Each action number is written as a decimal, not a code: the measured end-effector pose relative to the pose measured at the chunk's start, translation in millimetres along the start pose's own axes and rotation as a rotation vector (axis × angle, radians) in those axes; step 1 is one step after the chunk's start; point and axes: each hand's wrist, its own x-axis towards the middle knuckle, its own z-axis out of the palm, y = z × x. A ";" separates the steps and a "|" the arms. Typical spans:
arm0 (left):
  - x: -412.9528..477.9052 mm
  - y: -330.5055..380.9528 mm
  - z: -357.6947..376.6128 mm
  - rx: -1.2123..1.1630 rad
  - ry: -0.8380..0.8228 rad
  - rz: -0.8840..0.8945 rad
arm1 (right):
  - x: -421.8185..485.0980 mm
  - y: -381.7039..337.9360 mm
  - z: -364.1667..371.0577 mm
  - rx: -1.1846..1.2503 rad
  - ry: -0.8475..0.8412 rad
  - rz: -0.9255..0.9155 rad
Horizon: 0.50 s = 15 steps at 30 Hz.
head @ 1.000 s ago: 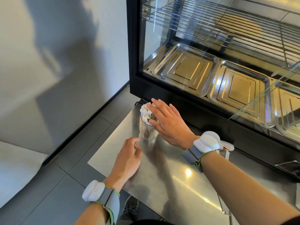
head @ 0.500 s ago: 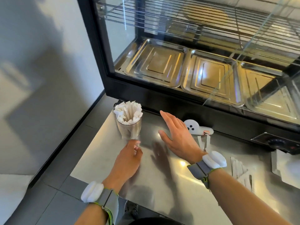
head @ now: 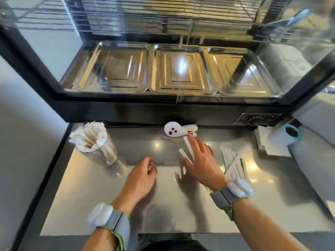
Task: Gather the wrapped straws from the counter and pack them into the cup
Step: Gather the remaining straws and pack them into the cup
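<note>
A clear cup stands at the counter's far left, stuffed with white wrapped straws that fan out of its mouth. My left hand hovers right of the cup, fingers loosely curled, holding nothing that I can see. My right hand is spread flat over two loose wrapped straws in the middle of the steel counter. A pile of several more wrapped straws lies just right of that hand, partly behind my wrist.
A white device lies at the back of the counter against the glass display case with three metal trays. A paper roll and white sheets sit at the far right. The counter's left edge drops to the floor.
My right hand left the cup and swept right to the loose straws. My left hand drew away from the cup's base. The view swung right, showing the pile and roll.
</note>
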 end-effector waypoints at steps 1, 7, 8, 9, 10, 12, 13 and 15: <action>1.2 2.7 3.5 0.012 -0.021 0.009 | -4.2 5.5 -1.2 0.002 0.009 0.027; 7.7 20.4 25.4 0.074 -0.134 0.070 | -27.8 39.6 -9.3 -0.020 0.044 0.193; 9.3 24.2 29.6 0.081 -0.157 0.076 | -31.5 45.3 -10.7 -0.021 0.049 0.225; 11.0 27.6 33.0 0.085 -0.177 0.080 | -34.7 49.9 -12.1 -0.022 0.055 0.257; 12.5 30.6 36.8 0.090 -0.193 0.084 | -37.8 54.9 -13.4 -0.022 0.061 0.291; 16.1 36.4 44.3 0.102 -0.228 0.082 | -42.9 63.6 -16.3 -0.024 0.072 0.359; 18.4 40.5 49.4 0.111 -0.252 0.076 | -45.9 68.9 -18.3 -0.025 0.078 0.401; 20.8 44.1 55.4 0.125 -0.288 0.046 | -49.9 73.8 -20.9 -0.028 0.085 0.479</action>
